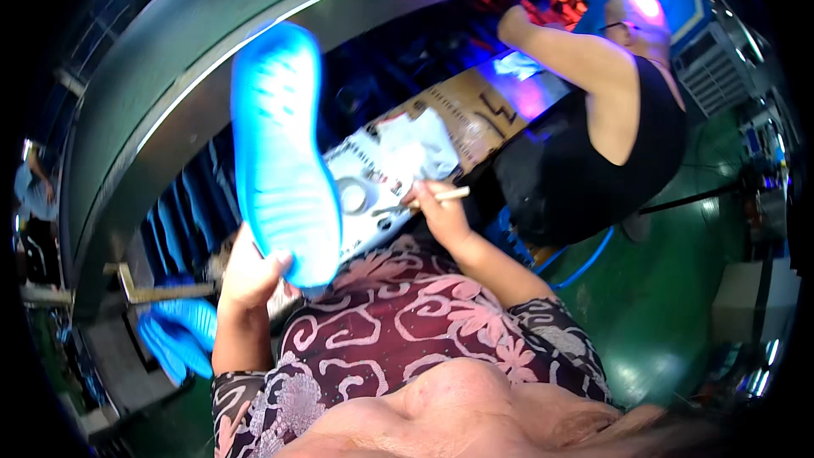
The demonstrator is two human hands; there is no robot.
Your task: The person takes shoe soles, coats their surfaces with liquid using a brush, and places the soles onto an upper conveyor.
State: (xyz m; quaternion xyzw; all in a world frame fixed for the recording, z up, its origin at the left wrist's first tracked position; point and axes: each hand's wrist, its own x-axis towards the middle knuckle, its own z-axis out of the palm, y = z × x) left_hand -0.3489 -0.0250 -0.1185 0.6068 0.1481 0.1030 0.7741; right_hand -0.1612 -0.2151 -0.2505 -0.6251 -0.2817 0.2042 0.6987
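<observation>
Left hand (250, 267) fingers curled tight around the heel end of a blue shoe sole (280, 153), thumb over the lower edge. Sole held up, tread side facing the camera, toe end pointing up and slightly left, in front of the grey curved machine housing (170, 59).

Right hand (437, 208) fingers pinched closed on a thin wooden-handled brush (432, 198); handle sticks out right past the knuckles, tip end points left toward a small round tin (354, 197). Tin sits on a white printed board (373, 178), just beside the brush tip; cannot tell if they touch. Crumpled white cloth (420, 144) lies on the board above the hand, brown cardboard (483, 114) further up-right.

More blue soles (182, 331) stacked low left, below the left wrist. Person's lap in a maroon patterned garment (398, 322) fills the bottom centre. Another person in a black sleeveless top (602, 144) works top right, arm raised, over the green floor (661, 322).
</observation>
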